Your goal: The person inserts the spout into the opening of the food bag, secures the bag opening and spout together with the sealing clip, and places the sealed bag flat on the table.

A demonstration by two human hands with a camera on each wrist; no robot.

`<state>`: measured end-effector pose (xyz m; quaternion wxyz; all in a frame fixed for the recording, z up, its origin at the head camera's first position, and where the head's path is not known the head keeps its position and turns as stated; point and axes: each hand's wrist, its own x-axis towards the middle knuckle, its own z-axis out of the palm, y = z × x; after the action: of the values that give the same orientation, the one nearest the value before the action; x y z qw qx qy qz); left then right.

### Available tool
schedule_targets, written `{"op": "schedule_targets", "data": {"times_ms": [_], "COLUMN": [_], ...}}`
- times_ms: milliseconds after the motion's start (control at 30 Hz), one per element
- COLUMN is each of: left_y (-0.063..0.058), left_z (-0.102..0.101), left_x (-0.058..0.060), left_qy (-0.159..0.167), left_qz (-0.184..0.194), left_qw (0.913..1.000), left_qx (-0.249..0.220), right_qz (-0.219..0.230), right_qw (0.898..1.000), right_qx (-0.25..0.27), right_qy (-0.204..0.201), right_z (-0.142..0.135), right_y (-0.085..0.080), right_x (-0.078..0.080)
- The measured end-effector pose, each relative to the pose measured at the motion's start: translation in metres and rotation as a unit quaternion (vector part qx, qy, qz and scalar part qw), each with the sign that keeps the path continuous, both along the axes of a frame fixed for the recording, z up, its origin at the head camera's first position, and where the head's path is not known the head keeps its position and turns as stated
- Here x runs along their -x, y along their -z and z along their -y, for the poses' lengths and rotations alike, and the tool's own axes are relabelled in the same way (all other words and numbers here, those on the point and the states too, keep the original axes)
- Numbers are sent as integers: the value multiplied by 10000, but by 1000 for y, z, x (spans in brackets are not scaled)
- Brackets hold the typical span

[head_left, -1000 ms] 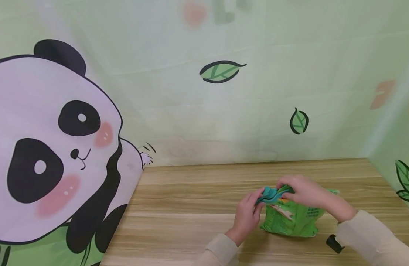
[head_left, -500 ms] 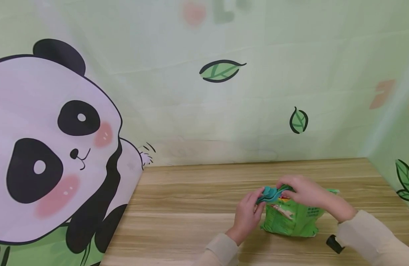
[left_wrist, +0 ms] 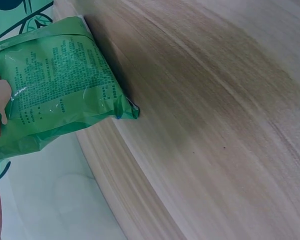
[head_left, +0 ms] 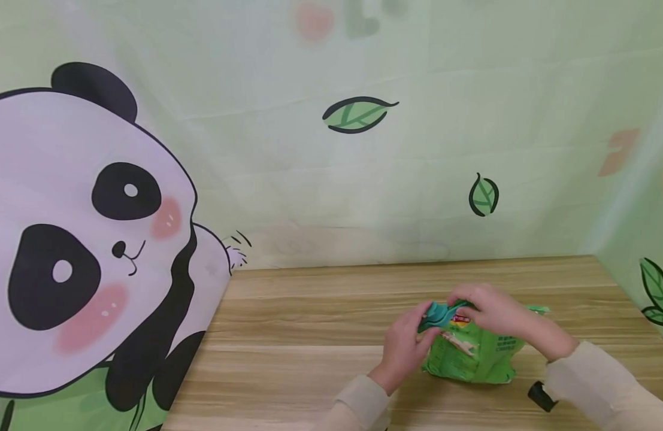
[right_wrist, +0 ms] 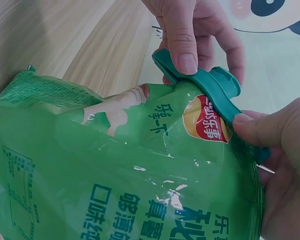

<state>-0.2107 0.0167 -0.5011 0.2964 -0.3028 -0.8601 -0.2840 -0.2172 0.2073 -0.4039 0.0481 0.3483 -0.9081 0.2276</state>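
Note:
A green chip bag (head_left: pixel 474 362) stands on the wooden table, its top edge turned up between my hands. Along that edge lies a teal bag clip (right_wrist: pixel 210 87) with a round spout on it. My left hand (head_left: pixel 403 347) pinches the spout end, thumb across the near face and fingers behind, as the right wrist view shows. At the other end, my right hand (head_left: pixel 493 308) grips clip and bag edge together, its thumb (right_wrist: pixel 260 130) pressing on the teal strip. In the left wrist view the bag's printed side (left_wrist: pixel 60 80) shows, while the clip is out of sight.
The wooden table (head_left: pixel 299 359) reaches back to a pale green cloth backdrop (head_left: pixel 288 149) printed with a panda and leaves. Cloth rises at the right side too. A small black piece (head_left: pixel 541 396) sits beside the right sleeve.
My left hand has shifted slightly right along the clip, its thumb now farther over the near face. My right hand and the bag stay nearly in place.

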Motion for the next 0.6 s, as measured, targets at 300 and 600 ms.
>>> {"op": "schedule_targets", "data": {"times_ms": [300, 600], "left_y": [-6, -22], "left_z": [-1, -3], "left_x": [-1, 3], "left_qy": [80, 679], "left_qz": [278, 1081], "left_qw": [9996, 9918], "left_qx": [67, -42], "right_qz": [7, -1], "right_qw": [10000, 10000], "right_qx": [34, 42], "right_qy": [-20, -39], "right_z": [1, 2], "right_y": [-1, 0], "right_x": [-1, -1]}}
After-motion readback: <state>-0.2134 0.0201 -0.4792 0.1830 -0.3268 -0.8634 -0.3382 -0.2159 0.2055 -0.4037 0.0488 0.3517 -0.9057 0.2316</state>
